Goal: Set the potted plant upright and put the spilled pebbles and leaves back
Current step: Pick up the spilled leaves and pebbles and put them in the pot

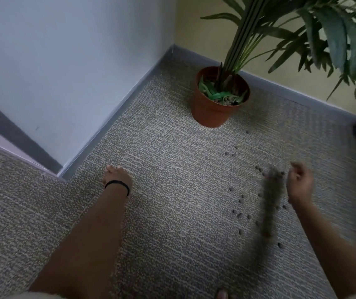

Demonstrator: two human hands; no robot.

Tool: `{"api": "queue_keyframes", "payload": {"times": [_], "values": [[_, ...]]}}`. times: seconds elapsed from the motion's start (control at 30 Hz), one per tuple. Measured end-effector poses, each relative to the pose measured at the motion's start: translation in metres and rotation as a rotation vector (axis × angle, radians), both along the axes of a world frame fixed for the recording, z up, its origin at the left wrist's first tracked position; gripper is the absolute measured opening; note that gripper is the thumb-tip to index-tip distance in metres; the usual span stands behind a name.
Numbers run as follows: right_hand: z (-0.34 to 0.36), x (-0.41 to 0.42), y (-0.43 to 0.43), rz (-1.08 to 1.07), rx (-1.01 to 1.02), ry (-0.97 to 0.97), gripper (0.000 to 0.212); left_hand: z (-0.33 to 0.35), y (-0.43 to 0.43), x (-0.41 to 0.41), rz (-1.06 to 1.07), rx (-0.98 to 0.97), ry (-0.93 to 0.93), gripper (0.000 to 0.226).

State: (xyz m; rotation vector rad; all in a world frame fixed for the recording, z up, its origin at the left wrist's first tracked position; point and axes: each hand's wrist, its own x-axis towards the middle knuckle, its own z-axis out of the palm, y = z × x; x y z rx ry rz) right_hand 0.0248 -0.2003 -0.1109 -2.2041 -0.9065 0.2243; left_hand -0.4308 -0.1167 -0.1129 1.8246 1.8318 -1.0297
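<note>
upright now: terracotta pot (211, 111) on the carpet (172, 169) in the corner, just beside the grey skirting (302, 91). palm plant (244, 39) leaning up and right out of it. loose green leaves (218, 94) inside the rim, a few pebbles with them. many more brown pebbles (239, 213) strewn across the carpet to the right, well apart from the pot. left hand (117, 175) planted on the carpet, relaxed, black band (117, 183) on the wrist. right hand (300, 182) above the scattered pebbles, fingers curled, too blurred to tell whether grasping anything. dark smeared streak (272, 201) just beside it, unreadable.
</note>
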Motion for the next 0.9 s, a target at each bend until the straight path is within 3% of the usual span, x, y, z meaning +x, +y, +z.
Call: {"api": "queue_keyframes", "payload": {"times": [0.1, 0.2, 0.37, 0.5, 0.57, 0.67, 0.8, 0.9], "values": [[-0.029, 0.027, -0.043, -0.072, -0.354, 0.075, 0.049, 0.007, 0.000, 0.003, -0.110, -0.041, 0.075, 0.066], [-0.045, 0.025, -0.064, 0.016, -0.495, 0.039, 0.067, 0.027, 0.004, 0.019, -0.167, -0.073, 0.144, 0.046], [-0.052, 0.007, -0.074, 0.168, -0.427, -0.056, 0.052, 0.040, 0.007, 0.073, -0.344, -0.001, 0.126, 0.038], [-0.060, -0.014, -0.087, 0.338, -0.385, -0.114, 0.042, 0.039, -0.015, 0.132, -0.669, 0.207, -0.092, 0.035], [-0.062, -0.026, -0.091, 0.421, -0.367, -0.124, 0.043, 0.032, -0.037, 0.158, -0.862, 0.281, -0.257, 0.046], [-0.067, -0.040, -0.100, 0.513, -0.389, -0.130, 0.045, 0.018, -0.074, 0.193, -1.119, 0.217, -0.451, 0.065], [-0.064, -0.051, -0.109, 0.579, -0.411, -0.160, 0.044, 0.001, -0.098, 0.225, -1.323, 0.149, -0.413, 0.055], [-0.060, -0.054, -0.116, 0.641, -0.435, -0.200, 0.045, -0.010, -0.098, 0.237, -1.310, 0.107, -0.373, 0.056]]}}
